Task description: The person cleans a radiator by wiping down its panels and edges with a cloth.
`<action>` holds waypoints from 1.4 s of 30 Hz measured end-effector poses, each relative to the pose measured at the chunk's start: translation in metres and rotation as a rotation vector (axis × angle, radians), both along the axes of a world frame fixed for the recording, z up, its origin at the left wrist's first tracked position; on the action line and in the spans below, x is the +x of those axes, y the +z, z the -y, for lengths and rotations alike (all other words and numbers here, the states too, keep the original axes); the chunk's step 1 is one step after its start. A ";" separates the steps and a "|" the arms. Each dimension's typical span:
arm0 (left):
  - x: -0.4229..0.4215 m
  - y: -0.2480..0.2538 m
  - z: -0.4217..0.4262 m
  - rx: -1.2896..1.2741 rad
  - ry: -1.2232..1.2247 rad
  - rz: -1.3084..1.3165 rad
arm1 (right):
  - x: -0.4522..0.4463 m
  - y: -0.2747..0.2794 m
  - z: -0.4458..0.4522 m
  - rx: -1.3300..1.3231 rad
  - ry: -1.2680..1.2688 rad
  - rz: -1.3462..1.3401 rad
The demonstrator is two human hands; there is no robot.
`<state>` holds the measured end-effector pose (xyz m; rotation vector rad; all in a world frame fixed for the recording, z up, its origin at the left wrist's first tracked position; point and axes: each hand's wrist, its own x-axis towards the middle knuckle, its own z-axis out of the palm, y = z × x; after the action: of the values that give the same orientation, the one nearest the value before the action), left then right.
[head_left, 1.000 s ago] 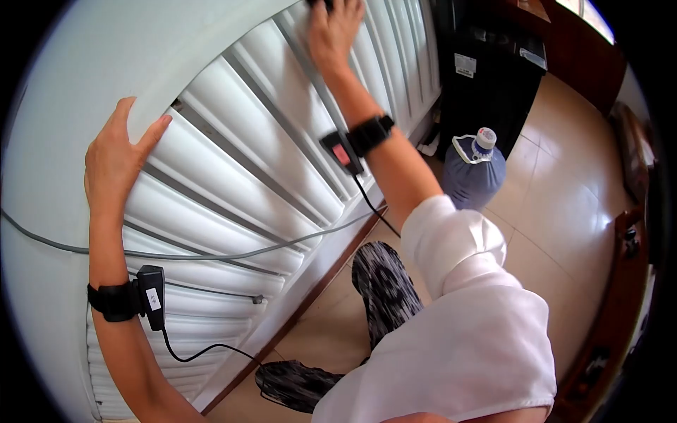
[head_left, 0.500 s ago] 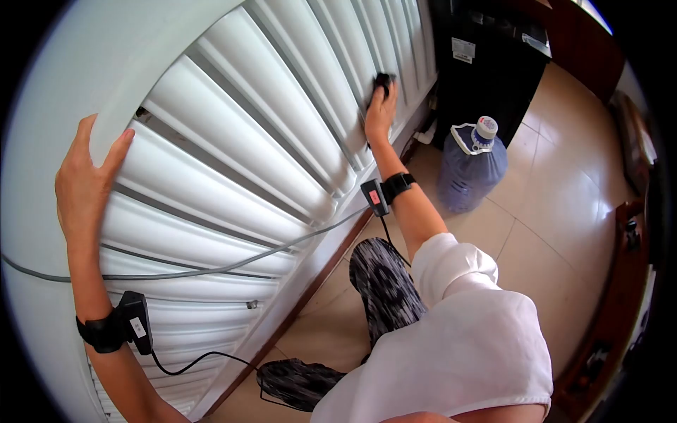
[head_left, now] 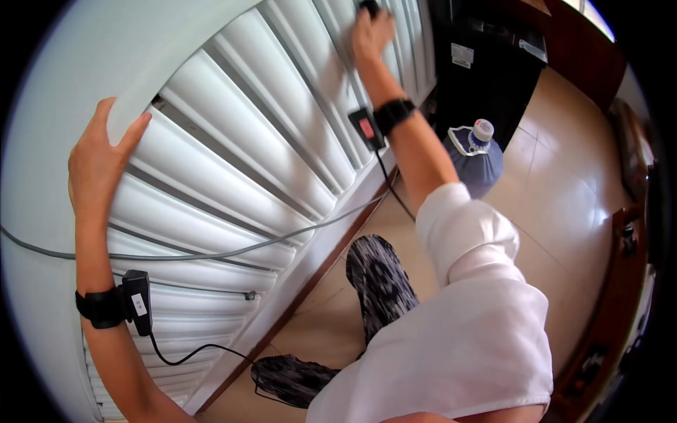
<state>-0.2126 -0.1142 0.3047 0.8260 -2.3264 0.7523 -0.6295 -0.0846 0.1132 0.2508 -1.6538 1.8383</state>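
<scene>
A white column radiator fills the left half of the head view, with dark gaps between its rounded columns. My left hand rests on the pale top ledge at its upper edge, thumb and fingers spread, holding nothing. Farther along the columns, my right hand is closed on a small black object against the radiator's face. That object is partly covered by the fingers and blurred, so its kind cannot be made out.
A grey cable crosses in front of the columns. On the tiled floor stands a large capped water bottle, partly behind my right arm, beside a black cabinet. Each wrist wears a strapped black device with a cord.
My right hand has moved up along the columns with the black object, away from the lower edge. The left hand stays on the ledge; the view has shifted slightly.
</scene>
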 end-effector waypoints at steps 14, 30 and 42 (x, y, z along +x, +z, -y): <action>0.016 -0.006 0.042 -0.162 0.096 0.029 | -0.032 -0.155 -0.007 -0.073 0.041 -0.238; 0.008 -0.005 0.019 -0.111 -0.011 0.019 | 0.109 -0.251 -0.026 -0.019 0.294 0.509; 0.000 0.000 0.007 -0.157 -0.007 0.023 | 0.186 -0.019 0.008 -0.076 0.256 -0.350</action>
<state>-0.2126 -0.1213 0.3050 0.7426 -2.2553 0.9325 -0.4434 -0.0931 0.0945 0.7368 -1.3546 1.9050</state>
